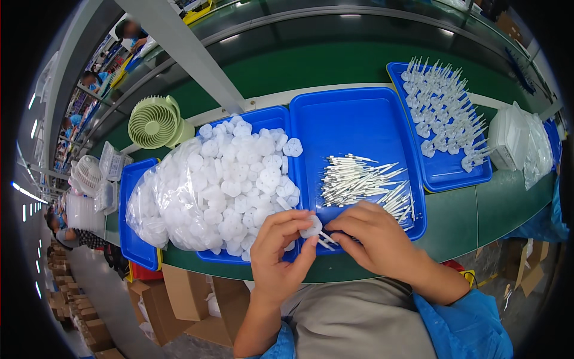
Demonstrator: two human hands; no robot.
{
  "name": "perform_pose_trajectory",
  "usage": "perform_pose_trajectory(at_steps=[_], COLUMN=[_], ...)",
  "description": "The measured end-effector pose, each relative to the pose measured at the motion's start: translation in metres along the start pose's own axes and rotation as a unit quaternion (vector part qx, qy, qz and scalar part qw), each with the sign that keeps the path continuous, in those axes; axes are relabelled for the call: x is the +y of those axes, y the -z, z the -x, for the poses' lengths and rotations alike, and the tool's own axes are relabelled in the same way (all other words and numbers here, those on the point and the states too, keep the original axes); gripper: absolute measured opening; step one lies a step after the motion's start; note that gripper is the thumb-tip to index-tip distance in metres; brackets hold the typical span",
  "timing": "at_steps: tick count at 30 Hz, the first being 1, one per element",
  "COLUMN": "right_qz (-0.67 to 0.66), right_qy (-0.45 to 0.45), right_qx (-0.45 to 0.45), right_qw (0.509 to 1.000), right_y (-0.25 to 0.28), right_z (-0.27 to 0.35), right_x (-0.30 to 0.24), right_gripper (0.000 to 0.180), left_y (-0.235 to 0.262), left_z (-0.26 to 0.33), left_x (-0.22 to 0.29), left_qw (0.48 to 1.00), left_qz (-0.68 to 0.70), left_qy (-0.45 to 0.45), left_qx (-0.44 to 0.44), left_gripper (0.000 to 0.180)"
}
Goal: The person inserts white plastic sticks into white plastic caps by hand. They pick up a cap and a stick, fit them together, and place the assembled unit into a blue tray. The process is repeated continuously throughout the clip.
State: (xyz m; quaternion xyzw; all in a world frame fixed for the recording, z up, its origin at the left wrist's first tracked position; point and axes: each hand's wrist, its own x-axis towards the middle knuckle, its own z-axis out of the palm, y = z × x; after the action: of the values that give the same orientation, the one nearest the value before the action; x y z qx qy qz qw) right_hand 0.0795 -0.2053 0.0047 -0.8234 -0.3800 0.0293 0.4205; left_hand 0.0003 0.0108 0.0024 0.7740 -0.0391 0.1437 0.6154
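Note:
My left hand [276,254] pinches a translucent white plastic disc [311,227] between thumb and fingers, over the near edge of the middle blue tray [347,122]. Close against it, my right hand [376,239] has its fingertips closed on a thin white stick [326,238] at the disc's side. More than one stick end shows there; how they sit in the disc is hidden. In the middle tray lies a heap of thin white sticks [353,182]. Left of it, a big pile of similar discs [239,173] spills from a clear plastic bag [164,197] across blue trays.
At the right, another blue tray [457,183] holds rows of discs with upright sticks [442,110]. Beside it stand clear plastic containers [508,140]. A green fan [153,122] stands behind the bag, near a metal post [185,54]. Cardboard boxes [182,293] sit below the table edge.

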Motion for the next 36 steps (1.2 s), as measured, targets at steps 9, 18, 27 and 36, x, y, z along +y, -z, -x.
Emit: perform_pose_trajectory(at_steps=[9,18,27,36], right_qz=[0.154,0.12,-0.118,-0.149], right_qy=[-0.007,-0.008,-0.057,-0.064], right_qx=[-0.066,-0.068,0.019,0.041], right_qw=[0.986,0.99,0.991,0.986], right_y=[-0.001,0.002,0.012,0.006], right_z=[-0.009,-0.012,-0.012,-0.006], right_x=[0.012,0.014,-0.015,-0.011], right_gripper=[0.023,0.022,0.016,0.013], left_y=[0.007,0.001,0.001,-0.001], left_z=[0.0,0.002,0.001,0.0], left_x=[-0.003,-0.001,0.001,0.003], left_qw=[0.997,0.991,0.99,0.993], left_qz=[-0.074,0.058,0.083,0.079], left_qy=[-0.012,0.096,0.102,0.079], left_qx=[0.014,0.075,0.047,0.029], left_gripper=[0.017,0.024,0.036,0.034])
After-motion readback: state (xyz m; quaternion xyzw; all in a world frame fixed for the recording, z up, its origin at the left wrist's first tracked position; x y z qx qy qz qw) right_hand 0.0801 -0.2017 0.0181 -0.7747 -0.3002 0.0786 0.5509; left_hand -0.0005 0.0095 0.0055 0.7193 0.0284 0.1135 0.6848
